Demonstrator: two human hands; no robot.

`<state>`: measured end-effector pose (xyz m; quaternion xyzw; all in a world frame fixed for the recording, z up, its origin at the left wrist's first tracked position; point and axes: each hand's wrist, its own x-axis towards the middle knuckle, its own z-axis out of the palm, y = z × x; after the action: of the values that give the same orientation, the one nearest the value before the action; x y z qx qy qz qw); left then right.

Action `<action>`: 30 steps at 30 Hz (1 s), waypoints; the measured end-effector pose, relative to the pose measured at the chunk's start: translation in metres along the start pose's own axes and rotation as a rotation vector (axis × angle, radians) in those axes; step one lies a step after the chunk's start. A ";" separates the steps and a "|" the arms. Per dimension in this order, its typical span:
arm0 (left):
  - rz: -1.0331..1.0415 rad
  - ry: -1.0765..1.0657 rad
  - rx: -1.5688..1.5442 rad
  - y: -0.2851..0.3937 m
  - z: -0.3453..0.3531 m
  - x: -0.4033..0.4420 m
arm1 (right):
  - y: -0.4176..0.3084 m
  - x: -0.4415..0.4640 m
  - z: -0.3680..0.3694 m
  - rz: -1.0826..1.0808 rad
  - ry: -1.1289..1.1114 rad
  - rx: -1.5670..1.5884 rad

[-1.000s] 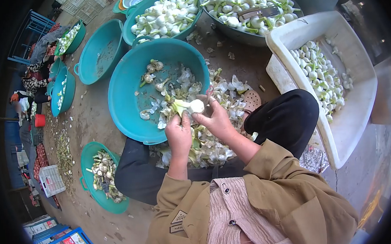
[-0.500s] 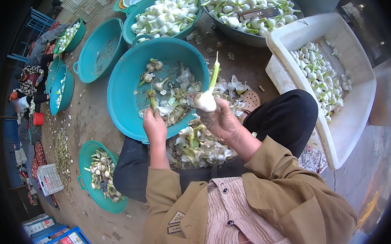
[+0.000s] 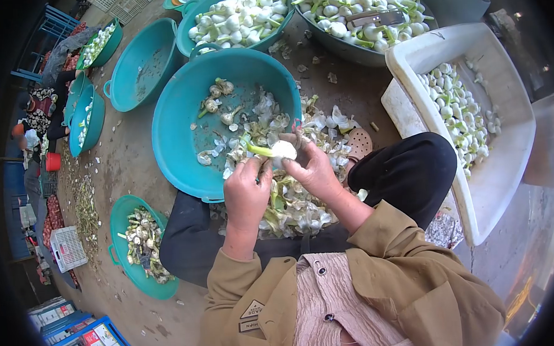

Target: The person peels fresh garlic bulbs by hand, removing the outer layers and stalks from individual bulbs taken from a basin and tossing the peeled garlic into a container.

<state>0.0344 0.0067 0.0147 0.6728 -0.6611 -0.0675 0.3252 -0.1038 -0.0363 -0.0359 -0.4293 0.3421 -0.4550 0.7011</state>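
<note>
A peeled white garlic bulb (image 3: pixel 284 150) with a green stem lies on its side in my right hand (image 3: pixel 317 171), its stem directed left. The fingers of this hand are closed around the bulb. Just below the stem is my left hand (image 3: pixel 247 190), fingers pinched together; something small and dark shows between them, too hidden to name. Both hands are above the near rim of a teal basin (image 3: pixel 184 171), which holds a few unpeeled garlic bulbs (image 3: pixel 212 105) and loose skins.
Garlic skins (image 3: pixel 297 206) are heaped between my legs. A white tub (image 3: pixel 506 181) of peeled garlic stands at right. More garlic fills basins at the back, one with a brown-handled tool (image 3: pixel 375 18) on top. A green basin (image 3: pixel 115 226) of unpeeled garlic is at left.
The garlic bulb has tipped from stem-up to stem-left and come slightly lower. My left hand has moved right, close to the stem; the stem piece it held no longer shows clearly.
</note>
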 end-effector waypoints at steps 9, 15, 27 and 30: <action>-0.464 -0.108 -0.653 -0.012 -0.004 0.012 | -0.001 0.007 -0.010 0.238 -0.183 0.277; 0.048 0.067 0.008 -0.002 0.007 -0.005 | 0.017 0.007 0.001 0.134 -0.088 0.170; -0.332 0.004 0.480 -0.090 -0.019 0.006 | -0.012 0.001 -0.009 0.047 -0.195 -0.074; -0.211 -0.067 0.276 -0.074 -0.019 0.002 | -0.013 0.008 -0.009 0.106 -0.165 0.018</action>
<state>0.1076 0.0054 -0.0089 0.7740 -0.6003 -0.0322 0.1986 -0.1131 -0.0495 -0.0279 -0.4402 0.3011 -0.3837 0.7539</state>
